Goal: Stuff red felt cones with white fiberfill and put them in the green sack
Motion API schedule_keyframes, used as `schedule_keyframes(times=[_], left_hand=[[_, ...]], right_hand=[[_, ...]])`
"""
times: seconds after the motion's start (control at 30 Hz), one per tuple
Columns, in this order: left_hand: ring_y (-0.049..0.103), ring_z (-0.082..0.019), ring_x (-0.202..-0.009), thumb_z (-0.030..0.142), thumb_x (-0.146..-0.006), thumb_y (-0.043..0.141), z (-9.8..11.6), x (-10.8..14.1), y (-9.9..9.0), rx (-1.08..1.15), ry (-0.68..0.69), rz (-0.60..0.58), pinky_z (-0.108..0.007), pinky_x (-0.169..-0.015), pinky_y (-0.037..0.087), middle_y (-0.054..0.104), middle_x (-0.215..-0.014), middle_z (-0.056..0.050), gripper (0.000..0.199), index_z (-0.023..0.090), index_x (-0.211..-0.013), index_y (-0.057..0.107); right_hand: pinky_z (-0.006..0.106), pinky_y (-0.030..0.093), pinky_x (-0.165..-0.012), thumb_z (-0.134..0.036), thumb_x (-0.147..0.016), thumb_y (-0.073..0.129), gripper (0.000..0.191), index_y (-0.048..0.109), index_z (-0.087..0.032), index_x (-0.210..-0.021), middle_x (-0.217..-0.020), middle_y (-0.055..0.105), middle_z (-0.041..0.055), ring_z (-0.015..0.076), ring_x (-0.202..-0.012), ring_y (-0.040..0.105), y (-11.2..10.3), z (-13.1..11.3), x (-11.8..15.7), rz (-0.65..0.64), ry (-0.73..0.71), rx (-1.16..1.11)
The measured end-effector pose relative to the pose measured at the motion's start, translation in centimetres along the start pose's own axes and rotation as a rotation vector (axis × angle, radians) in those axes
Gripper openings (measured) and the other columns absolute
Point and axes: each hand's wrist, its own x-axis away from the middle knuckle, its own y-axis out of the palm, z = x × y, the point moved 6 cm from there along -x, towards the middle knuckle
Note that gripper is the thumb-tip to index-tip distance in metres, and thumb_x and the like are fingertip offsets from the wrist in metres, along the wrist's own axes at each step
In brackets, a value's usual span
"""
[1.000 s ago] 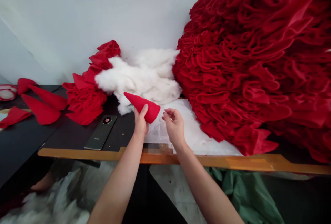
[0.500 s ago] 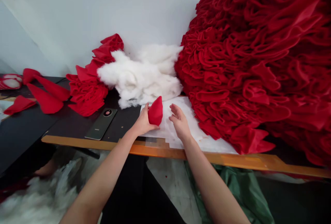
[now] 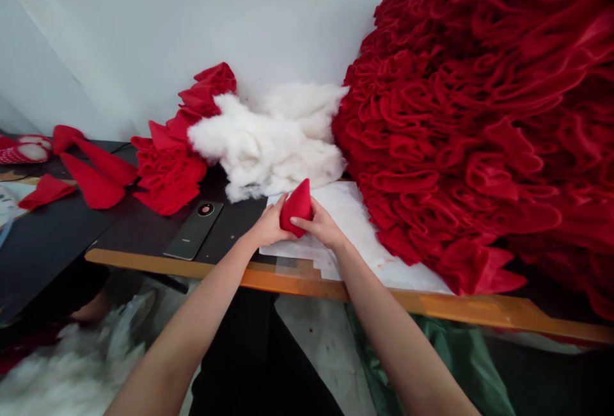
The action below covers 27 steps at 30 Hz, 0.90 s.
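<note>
A small red felt cone [image 3: 298, 206] stands point up between my two hands, above the white sheets [image 3: 345, 217] at the table's front. My left hand [image 3: 269, 225] is wrapped round its left side. From the right, my right hand [image 3: 322, 224] grips it, with the thumb across the front of the cone. The cone looks full and rounded; its underside is hidden by my hands. Just behind it lies a heap of white fluffy stuffing [image 3: 268, 144].
A huge pile of red felt pieces [image 3: 460, 134] fills the right side. Left of the stuffing are a smaller red stack [image 3: 170, 169] and a phone [image 3: 194, 230]. Several red cones [image 3: 93, 182] lie farther left. More stuffing [image 3: 71, 365] is below the table edge [image 3: 158, 264].
My right hand, apart from the cone and open before, has moved left and closed on it. The left hand keeps its hold. The whole view has shifted slightly.
</note>
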Motion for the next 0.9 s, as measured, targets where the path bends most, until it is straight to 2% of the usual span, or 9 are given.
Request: schedule_keyframes(times=[0.17,0.27,0.33,0.4,0.53,0.7,0.8,0.9], left_hand=[[0.037,-0.034,-0.130,0.034,-0.050,0.085,-0.4,0.2,-0.6,0.090,-0.046,0.106,-0.052,-0.106,0.030,0.035,-0.140,-0.020,0.116,0.018,-0.144,0.020],[0.034,-0.034,-0.132,0.034,-0.054,0.082,0.7,-0.1,-0.2,0.118,-0.020,0.159,-0.051,-0.108,0.030,0.035,-0.141,-0.019,0.107,0.017,-0.142,0.024],[0.040,-0.032,-0.128,0.029,-0.061,0.078,1.7,-0.3,0.3,0.092,0.016,0.156,-0.050,-0.106,0.033,0.042,-0.137,-0.017,0.089,0.017,-0.136,0.033],[0.048,-0.030,-0.121,0.023,-0.066,0.073,2.2,-0.4,0.8,0.084,0.041,0.148,-0.049,-0.104,0.037,0.050,-0.130,-0.014,0.072,0.017,-0.130,0.040],[0.048,-0.030,-0.122,0.020,-0.069,0.070,2.0,-0.3,1.2,0.078,0.079,0.098,-0.049,-0.105,0.036,0.049,-0.133,-0.013,0.071,0.018,-0.133,0.037],[0.045,-0.032,-0.124,0.021,-0.064,0.074,1.8,-0.3,1.4,-0.057,0.122,0.086,-0.050,-0.105,0.035,0.046,-0.135,-0.016,0.078,0.016,-0.133,0.038],[0.046,-0.032,-0.122,0.021,-0.058,0.079,2.0,-0.4,1.5,-0.068,0.128,0.094,-0.049,-0.104,0.036,0.048,-0.133,-0.015,0.083,0.016,-0.131,0.039],[0.047,-0.032,-0.121,0.020,-0.053,0.082,2.1,-0.3,1.6,-0.039,0.088,0.085,-0.048,-0.103,0.037,0.048,-0.133,-0.014,0.094,0.017,-0.135,0.034]], right_hand=[[0.044,0.047,-0.095,-0.040,-0.063,0.078,0.053,0.056,-0.021,-0.107,-0.108,0.065,0.0060,0.0252,-0.100,0.061,-1.6,0.1,-0.1,0.234,-0.017,-0.178],[0.042,0.048,-0.094,-0.043,-0.066,0.076,0.055,0.054,-0.022,-0.113,-0.111,0.064,0.0054,0.0250,-0.102,0.060,-1.7,-0.2,-0.1,0.291,-0.043,-0.168],[0.042,0.046,-0.098,-0.046,-0.071,0.071,0.053,0.053,-0.024,-0.116,-0.115,0.063,0.0047,0.0248,-0.108,0.058,-1.4,-0.3,-0.1,0.235,-0.051,-0.107],[0.042,0.042,-0.103,-0.048,-0.076,0.066,0.049,0.054,-0.024,-0.118,-0.120,0.061,0.0040,0.0244,-0.114,0.055,-1.2,-0.3,0.1,0.121,-0.035,-0.094],[0.044,0.038,-0.106,-0.040,-0.069,0.073,0.056,0.054,-0.025,-0.120,-0.126,0.059,0.0041,0.0260,-0.121,0.050,-1.4,-0.2,0.6,-0.101,0.050,-0.164],[0.045,0.038,-0.105,-0.029,-0.062,0.077,0.064,0.053,-0.023,-0.122,-0.125,0.059,0.0053,0.0267,-0.120,0.051,-1.9,0.3,0.5,-0.093,0.052,-0.083],[0.045,0.038,-0.105,-0.028,-0.060,0.078,0.069,0.052,-0.022,-0.124,-0.126,0.058,0.0054,0.0270,-0.119,0.051,-1.6,0.5,0.3,-0.087,0.018,0.002],[0.047,0.040,-0.103,-0.028,-0.061,0.078,0.064,0.054,-0.021,-0.120,-0.119,0.062,0.0052,0.0276,-0.115,0.053,-1.5,0.6,0.3,-0.047,0.011,0.085]])
